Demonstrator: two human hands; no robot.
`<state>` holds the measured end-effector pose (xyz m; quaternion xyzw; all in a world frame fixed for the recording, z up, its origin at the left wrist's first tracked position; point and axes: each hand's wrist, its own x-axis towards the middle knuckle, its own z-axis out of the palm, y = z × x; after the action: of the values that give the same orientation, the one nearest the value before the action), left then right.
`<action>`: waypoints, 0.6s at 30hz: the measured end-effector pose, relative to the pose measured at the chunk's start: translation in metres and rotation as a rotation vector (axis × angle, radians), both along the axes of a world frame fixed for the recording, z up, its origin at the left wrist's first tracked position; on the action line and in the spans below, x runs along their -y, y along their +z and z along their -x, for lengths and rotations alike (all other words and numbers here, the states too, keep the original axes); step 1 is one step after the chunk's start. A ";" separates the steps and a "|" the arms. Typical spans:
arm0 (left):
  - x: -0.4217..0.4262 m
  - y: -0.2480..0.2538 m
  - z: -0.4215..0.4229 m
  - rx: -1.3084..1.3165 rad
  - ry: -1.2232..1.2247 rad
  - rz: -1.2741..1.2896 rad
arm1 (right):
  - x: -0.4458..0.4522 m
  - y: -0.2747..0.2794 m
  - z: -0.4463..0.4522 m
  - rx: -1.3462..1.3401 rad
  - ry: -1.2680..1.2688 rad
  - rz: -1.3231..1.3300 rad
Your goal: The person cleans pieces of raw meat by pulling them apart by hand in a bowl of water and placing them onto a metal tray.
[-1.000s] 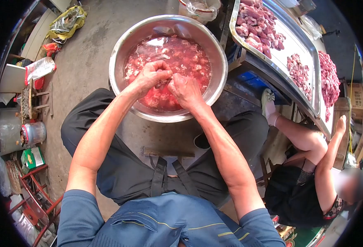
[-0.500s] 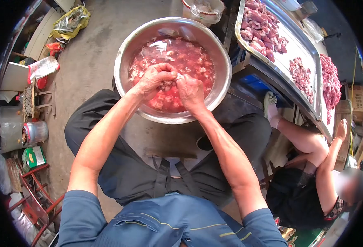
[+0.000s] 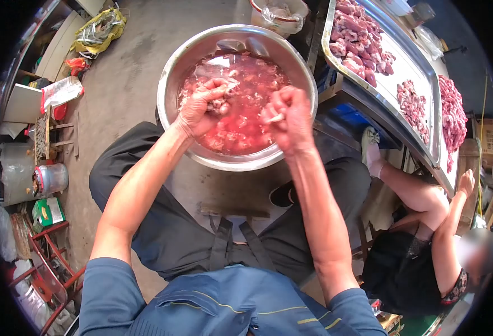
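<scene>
Pink, slick meat (image 3: 218, 105) could slip from the curled left hand (image 3: 198, 113), nine o'clock over the round steel basin (image 3: 235, 164); the right hand (image 3: 293, 119), at four, pinches a pale scrap (image 3: 276, 118).

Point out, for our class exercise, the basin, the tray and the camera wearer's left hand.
Basin (image 3: 202, 45): head view; on its bare inner wall, far side.
Tray (image 3: 404, 60): head view; on a bare patch of its surface.
Left hand (image 3: 199, 110): head view; on the back of the hand.
</scene>
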<state>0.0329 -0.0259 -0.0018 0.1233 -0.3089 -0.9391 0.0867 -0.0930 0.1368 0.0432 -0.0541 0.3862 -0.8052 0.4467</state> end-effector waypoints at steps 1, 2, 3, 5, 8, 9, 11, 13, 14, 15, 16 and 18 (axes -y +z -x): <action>0.002 0.006 0.002 0.069 0.050 0.057 | -0.005 0.003 0.009 -0.127 -0.004 -0.015; -0.002 0.011 0.001 0.100 0.065 0.049 | -0.007 0.005 0.011 -0.248 -0.016 -0.084; -0.004 0.011 0.003 0.100 0.057 0.049 | -0.006 0.003 0.008 -0.248 -0.024 -0.085; -0.009 0.008 0.005 0.118 0.075 -0.011 | 0.003 -0.009 -0.008 -0.515 -0.061 -0.445; -0.007 -0.008 0.007 0.118 0.024 0.093 | 0.007 -0.037 -0.018 -0.791 0.023 -0.488; -0.009 -0.005 0.008 0.118 0.021 0.094 | 0.008 -0.037 -0.020 -0.768 0.047 -0.466; -0.013 0.000 0.009 0.221 0.098 0.069 | 0.011 -0.037 -0.020 -0.654 0.037 -0.358; -0.010 -0.010 0.009 0.194 0.087 0.043 | 0.015 -0.038 -0.022 -0.539 0.031 -0.251; -0.009 -0.015 0.009 0.166 0.075 0.015 | 0.017 -0.041 -0.023 -0.540 0.053 -0.205; -0.010 -0.015 0.009 0.166 0.075 0.014 | 0.019 -0.041 -0.024 -0.540 0.074 -0.161; -0.012 -0.016 0.011 0.198 0.082 0.016 | 0.019 -0.041 -0.026 -0.540 0.074 -0.162; -0.015 -0.016 0.010 0.229 0.092 0.016 | 0.019 -0.040 -0.030 -0.524 0.052 -0.188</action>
<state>0.0224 -0.0109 -0.0174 0.2429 -0.3181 -0.9115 0.0950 -0.0634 0.1182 0.0030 -0.2288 0.5599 -0.7128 0.3550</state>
